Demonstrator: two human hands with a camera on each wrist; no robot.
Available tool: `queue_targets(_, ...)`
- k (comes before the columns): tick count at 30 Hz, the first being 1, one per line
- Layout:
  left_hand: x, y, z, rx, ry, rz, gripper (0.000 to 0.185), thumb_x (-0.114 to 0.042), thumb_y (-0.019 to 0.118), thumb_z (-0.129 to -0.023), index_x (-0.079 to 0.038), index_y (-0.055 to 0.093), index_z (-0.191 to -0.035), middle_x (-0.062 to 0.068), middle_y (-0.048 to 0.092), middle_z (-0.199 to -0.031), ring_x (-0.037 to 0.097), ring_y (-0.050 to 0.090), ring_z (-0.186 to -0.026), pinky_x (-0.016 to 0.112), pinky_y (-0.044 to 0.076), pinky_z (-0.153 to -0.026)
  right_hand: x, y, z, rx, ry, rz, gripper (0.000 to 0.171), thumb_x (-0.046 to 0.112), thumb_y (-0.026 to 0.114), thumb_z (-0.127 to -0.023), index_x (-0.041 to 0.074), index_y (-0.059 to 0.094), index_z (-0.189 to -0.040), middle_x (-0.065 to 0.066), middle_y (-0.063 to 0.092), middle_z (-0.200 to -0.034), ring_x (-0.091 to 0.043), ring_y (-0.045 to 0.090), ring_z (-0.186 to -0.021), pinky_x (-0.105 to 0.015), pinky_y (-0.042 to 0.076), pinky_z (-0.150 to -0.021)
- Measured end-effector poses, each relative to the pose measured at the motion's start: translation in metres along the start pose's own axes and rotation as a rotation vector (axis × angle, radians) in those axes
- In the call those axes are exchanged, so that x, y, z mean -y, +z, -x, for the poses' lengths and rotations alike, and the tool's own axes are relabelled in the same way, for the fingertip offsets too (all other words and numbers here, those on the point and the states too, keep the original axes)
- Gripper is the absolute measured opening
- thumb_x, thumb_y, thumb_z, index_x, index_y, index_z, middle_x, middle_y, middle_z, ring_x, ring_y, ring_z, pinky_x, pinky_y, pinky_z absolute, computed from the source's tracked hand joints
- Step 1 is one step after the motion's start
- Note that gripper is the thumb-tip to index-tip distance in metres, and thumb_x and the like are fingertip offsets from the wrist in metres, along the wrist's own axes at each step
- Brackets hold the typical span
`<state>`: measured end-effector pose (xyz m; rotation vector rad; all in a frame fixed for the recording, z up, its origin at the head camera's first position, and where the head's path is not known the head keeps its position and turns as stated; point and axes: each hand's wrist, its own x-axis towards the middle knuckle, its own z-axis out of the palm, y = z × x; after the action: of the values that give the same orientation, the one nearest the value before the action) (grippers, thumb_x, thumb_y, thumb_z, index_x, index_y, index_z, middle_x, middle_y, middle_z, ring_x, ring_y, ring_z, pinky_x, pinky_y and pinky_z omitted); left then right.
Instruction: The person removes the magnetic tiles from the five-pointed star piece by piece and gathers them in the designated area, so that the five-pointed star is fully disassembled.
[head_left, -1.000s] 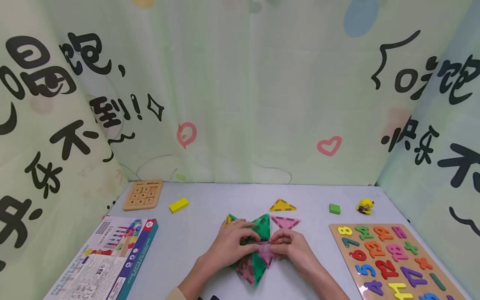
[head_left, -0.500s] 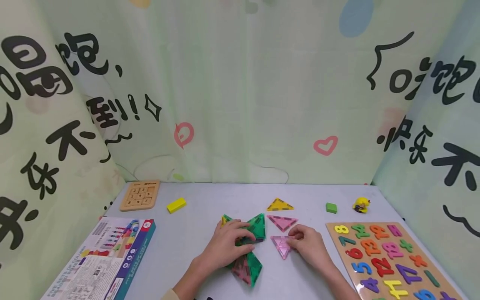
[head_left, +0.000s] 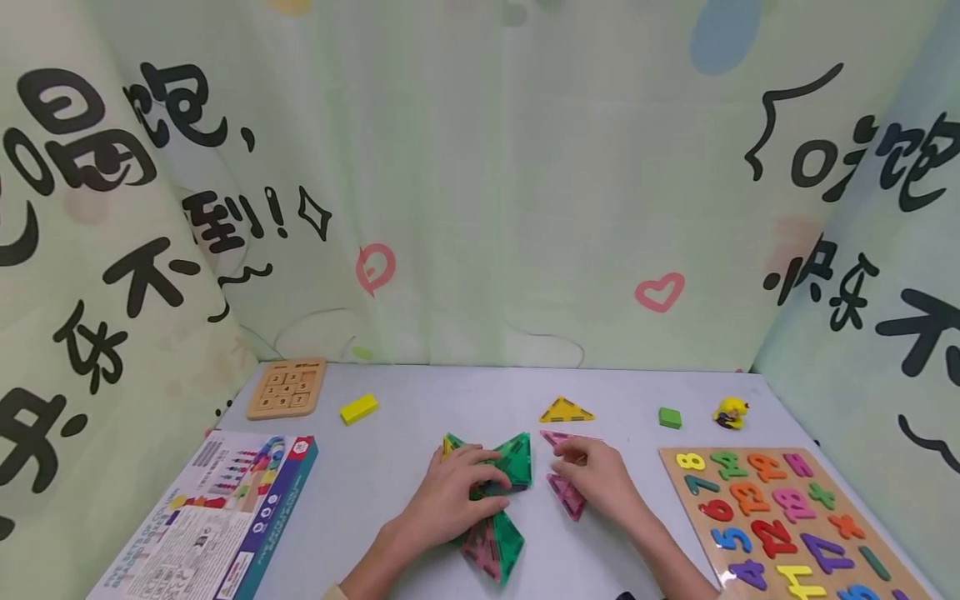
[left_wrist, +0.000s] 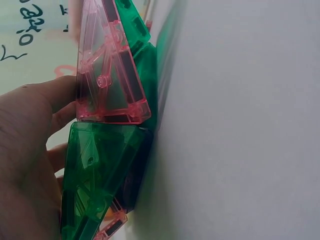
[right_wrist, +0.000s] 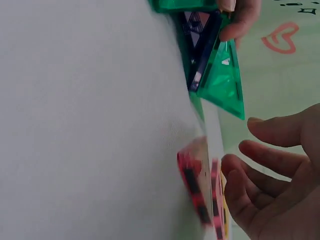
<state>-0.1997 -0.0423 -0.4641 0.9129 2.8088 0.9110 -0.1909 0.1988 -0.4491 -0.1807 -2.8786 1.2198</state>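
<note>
A: Left hand (head_left: 450, 498) is pressing the green-and-pink tile cluster (head_left: 495, 508) onto the surface (head_left: 390, 467), fingers curling over it.

B: Right hand (head_left: 600, 479) is hovering, fingers apart, over two pink triangles (head_left: 564, 493) just right. Tiles are probably light, rigid, slick; pinching edges seems best.

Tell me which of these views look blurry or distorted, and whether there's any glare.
Head view: evenly lit, sharp, no glare, wide-angle bend at the edges. Left wrist view: the pink tile is crisp, the left hand soft. Right wrist view: the pink tiles are smeared, and the right hand is slightly soft.
</note>
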Motion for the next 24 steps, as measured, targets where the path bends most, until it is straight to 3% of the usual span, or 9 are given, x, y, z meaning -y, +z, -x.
queue_targets(3, 0.0, 0.001, 0.0, -0.005, 0.006, -0.003, 0.016, -0.046, 0.068, -0.091, -0.038, 0.072, -0.105, -0.009, 0.059, -0.138, 0.024, 0.045, -0.138, 0.074, 0.017, -0.112, 0.012, 0.009, -0.005, 0.072, -0.006, -0.119, 0.031, 0.017, 0.071, -0.09, 0.004, 0.068, -0.118, -0.005, 0.072, -0.097, -0.016, 0.062, -0.076, -0.028, 0.053, -0.067)
queue_targets(7, -0.001, 0.004, 0.0, -0.005, 0.014, 0.004, 0.017, -0.046, 0.068, -0.091, -0.038, 0.072, -0.105, -0.008, 0.06, -0.137, 0.024, 0.046, -0.138, 0.074, 0.017, -0.112, 0.02, 0.017, -0.01, 0.108, 0.023, -0.219, 0.037, 0.015, 0.072, -0.089, 0.001, 0.064, -0.122, -0.007, 0.072, -0.09, -0.02, 0.06, -0.067, -0.032, 0.051, -0.061)
queue_targets(18, 0.0, 0.002, 0.0, -0.018, 0.003, 0.027, 0.011, -0.043, 0.071, -0.089, -0.039, 0.072, -0.1, -0.01, 0.061, -0.135, 0.023, 0.047, -0.137, 0.074, 0.021, -0.111, 0.019, 0.026, -0.014, 0.065, 0.044, -0.36, 0.03, 0.006, 0.075, -0.084, -0.002, 0.064, -0.109, -0.006, 0.062, -0.074, -0.02, 0.051, -0.057, -0.031, 0.047, -0.054)
queue_targets(24, 0.001, 0.001, 0.001, -0.01, -0.008, 0.044, 0.013, -0.043, 0.071, -0.09, -0.039, 0.071, -0.102, -0.013, 0.06, -0.134, 0.018, 0.049, -0.135, 0.069, 0.025, -0.111, 0.018, 0.026, -0.017, 0.107, 0.095, -0.417, 0.023, 0.005, 0.075, -0.084, -0.001, 0.059, -0.1, -0.003, 0.054, -0.071, -0.018, 0.048, -0.057, -0.029, 0.045, -0.054)
